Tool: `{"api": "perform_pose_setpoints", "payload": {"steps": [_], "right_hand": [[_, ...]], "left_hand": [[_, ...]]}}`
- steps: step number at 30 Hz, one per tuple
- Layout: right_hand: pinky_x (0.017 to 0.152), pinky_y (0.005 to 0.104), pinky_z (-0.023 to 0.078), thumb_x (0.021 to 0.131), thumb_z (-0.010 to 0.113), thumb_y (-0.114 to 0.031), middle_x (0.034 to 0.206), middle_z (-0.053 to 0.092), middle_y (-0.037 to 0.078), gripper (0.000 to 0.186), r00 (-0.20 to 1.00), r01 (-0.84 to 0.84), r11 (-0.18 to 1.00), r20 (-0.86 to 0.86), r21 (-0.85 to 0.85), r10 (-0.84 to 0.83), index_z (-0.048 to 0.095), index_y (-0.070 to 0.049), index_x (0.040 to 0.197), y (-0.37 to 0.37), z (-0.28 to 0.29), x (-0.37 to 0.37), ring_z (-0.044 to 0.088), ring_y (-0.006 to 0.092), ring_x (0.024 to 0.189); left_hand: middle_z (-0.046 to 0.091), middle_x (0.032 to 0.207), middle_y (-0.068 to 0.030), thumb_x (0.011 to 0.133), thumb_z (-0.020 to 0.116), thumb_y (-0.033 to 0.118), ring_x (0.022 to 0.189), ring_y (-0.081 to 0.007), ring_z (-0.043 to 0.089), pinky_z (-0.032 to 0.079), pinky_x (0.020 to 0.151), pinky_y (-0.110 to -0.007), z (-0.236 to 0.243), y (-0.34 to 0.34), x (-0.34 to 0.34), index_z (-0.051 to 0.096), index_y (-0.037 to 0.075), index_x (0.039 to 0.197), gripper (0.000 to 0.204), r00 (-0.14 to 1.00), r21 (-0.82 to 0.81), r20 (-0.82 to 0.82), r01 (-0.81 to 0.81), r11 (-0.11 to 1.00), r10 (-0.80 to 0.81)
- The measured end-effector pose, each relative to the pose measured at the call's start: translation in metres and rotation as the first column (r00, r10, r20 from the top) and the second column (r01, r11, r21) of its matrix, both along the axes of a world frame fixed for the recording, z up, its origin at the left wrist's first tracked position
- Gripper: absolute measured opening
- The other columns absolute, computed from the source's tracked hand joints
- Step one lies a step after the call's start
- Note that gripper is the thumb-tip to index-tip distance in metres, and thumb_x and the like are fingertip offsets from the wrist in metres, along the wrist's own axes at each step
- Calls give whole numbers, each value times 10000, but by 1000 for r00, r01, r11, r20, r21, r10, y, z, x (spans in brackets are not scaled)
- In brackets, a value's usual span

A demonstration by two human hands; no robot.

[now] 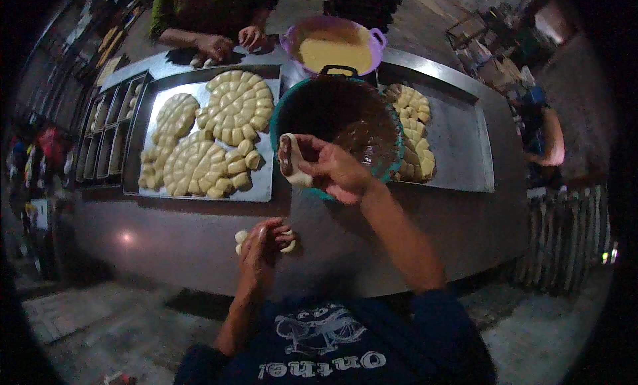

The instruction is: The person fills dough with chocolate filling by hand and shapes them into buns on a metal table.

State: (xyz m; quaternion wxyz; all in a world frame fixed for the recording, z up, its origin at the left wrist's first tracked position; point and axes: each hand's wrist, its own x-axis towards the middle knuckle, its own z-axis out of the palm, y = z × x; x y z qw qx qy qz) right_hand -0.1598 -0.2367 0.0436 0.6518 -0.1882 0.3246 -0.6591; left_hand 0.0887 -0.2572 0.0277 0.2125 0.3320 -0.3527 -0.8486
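My right hand (335,172) pinches a flattened pale dough piece (298,172) with brown filling along it, held over the near left rim of a teal basin (390,102) of glossy chocolate-brown filling (362,139). Lower, on the steel table (332,239), my left hand (262,245) has its fingers curled on another small piece of dough (288,247) smeared brown; more pale dough (240,240) shows beside its fingers. What lies under that hand is partly hidden.
Metal trays (259,192) (465,183) of shaped dough flank the basin. Loaf tins (101,149) stand at far left. A purple basin (374,42) of yellow mixture is behind. A co-worker's hands (219,47) are at the table's far edge; another person's arm (550,135) shows at right.
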Motion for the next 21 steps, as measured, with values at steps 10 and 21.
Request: {"api": "perform_pose_setpoints", "payload": {"steps": [10,21], "right_hand": [[1054,359,437,872,635,52,1381,504,101,704,978,207,978,-12,-23,-207,312,-109,1478,103,11,91,509,213,1266],[1006,342,490,896,623,6,1368,521,72,520,843,481,869,-210,-119,-496,487,-113,1383,139,-19,106,526,224,1249]], "left_hand": [[591,1067,-34,1005,508,314,986,-157,585,469,930,-340,16,37,-8,548,67,1238,342,973,330,-225,115,937,-40],[595,1190,-71,1001,540,317,1087,-190,593,514,866,-311,-20,39,-6,511,73,1206,320,912,429,-409,205,880,-13]]}}
